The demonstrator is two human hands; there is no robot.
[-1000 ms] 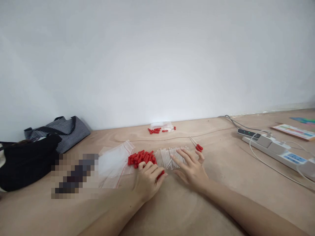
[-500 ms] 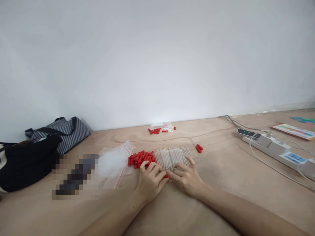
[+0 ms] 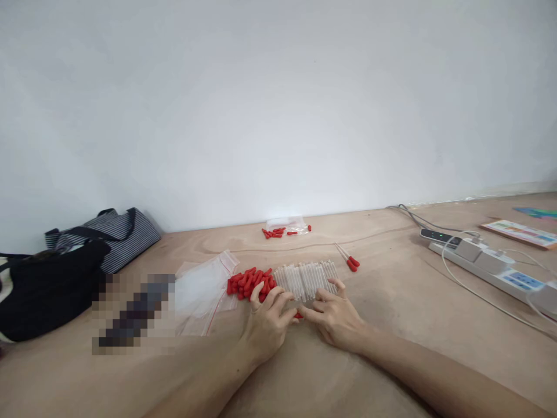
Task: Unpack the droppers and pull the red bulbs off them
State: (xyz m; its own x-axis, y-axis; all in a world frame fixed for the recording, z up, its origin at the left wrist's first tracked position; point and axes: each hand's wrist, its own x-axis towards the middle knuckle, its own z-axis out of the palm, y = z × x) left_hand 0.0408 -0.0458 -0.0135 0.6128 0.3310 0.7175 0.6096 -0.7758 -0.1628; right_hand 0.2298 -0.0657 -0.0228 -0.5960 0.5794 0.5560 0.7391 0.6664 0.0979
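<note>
A small red rubber bulb [image 3: 299,315] shows between the fingertips of both hands, low over the table. My left hand [image 3: 270,319] is closed in a pinch at its left end. Opposite, my right hand [image 3: 337,316] pinches at its right side with bent fingers. Whether a glass tube is in the bulb is hidden. Just beyond my left fingers lies a pile of red rubber bulbs [image 3: 248,283]. A row of thin clear glass tubes [image 3: 302,280] lies beyond my right fingers. Two droppers with red bulbs [image 3: 352,264] rest to the right of the row.
Clear zip bags [image 3: 200,293] lie left of the bulb pile. More red pieces [image 3: 273,233] sit by a small bag near the wall. A white power strip [image 3: 500,273] with cables stands at right. A striped bag [image 3: 134,229] and black cloth bag [image 3: 56,284] are at left.
The red bulb between my fingers shows slightly farther right, and my fingertips have shifted a little. The piles and other things have stayed in place.
</note>
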